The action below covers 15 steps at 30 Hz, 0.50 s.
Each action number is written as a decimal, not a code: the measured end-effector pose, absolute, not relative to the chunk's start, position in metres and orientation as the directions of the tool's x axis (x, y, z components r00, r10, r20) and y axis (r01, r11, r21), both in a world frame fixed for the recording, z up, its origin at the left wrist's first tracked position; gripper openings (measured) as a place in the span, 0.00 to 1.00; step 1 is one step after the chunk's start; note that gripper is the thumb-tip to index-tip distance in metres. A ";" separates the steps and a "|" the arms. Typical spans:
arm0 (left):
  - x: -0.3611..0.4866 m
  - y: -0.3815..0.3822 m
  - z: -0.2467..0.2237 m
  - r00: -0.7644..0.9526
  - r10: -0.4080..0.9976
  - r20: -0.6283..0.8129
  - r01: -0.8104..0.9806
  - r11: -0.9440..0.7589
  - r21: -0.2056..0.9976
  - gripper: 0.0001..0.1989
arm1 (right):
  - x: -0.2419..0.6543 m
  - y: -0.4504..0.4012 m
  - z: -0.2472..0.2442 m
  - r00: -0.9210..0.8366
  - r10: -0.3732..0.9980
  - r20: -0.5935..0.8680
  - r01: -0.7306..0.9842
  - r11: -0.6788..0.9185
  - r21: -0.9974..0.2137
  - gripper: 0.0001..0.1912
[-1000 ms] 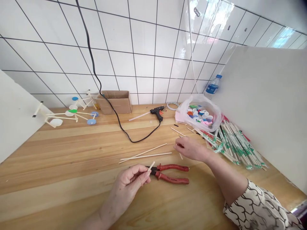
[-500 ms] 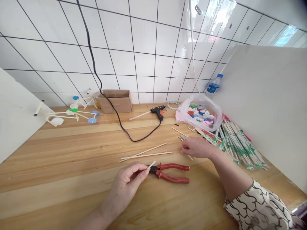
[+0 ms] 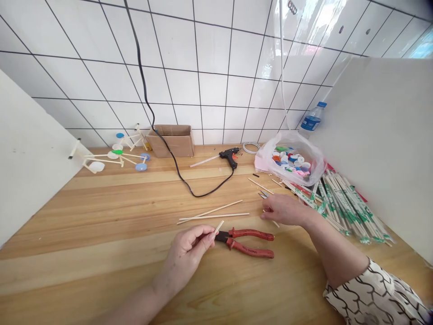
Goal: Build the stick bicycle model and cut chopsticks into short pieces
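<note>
My left hand (image 3: pixel 191 250) is closed in a pinch on a short piece of wooden stick (image 3: pixel 219 227), its end pointing up past the fingertips. Just beyond those fingers lie red-handled pliers (image 3: pixel 252 239), their jaws partly behind the hand. Two long wooden sticks (image 3: pixel 214 216) rest crossed behind the pliers. My right hand (image 3: pixel 286 210) is low over the table with its fingers closed together; what they grip is hidden. Pointed metal blades (image 3: pixel 263 194) show beyond its knuckles, and a thin stick (image 3: pixel 275 223) shows under its fingers.
A black glue gun (image 3: pixel 230 156) with its cord, a cardboard box (image 3: pixel 172 144) and a tape roll (image 3: pixel 251 147) stand near the tiled wall. Right are a bag of bottle caps (image 3: pixel 291 164), wrapped chopsticks (image 3: pixel 355 203) and a bottle (image 3: pixel 311 121). Stick-and-cap models (image 3: pixel 111 158) sit left.
The view has swung slightly left, so everything sits farther right. My left hand has tilted the short stick a little more upright. My right hand stays in nearly the same place.
</note>
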<state>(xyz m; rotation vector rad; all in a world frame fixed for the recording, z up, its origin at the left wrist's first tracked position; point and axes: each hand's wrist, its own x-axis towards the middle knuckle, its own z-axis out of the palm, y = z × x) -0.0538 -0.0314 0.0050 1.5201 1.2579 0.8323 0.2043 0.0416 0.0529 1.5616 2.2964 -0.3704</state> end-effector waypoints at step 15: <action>-0.056 -0.034 0.006 0.260 0.965 -0.004 0.341 -0.088 0.936 0.09 | 0.208 0.045 0.044 -0.353 0.882 -0.313 0.935 0.346 -0.077 0.17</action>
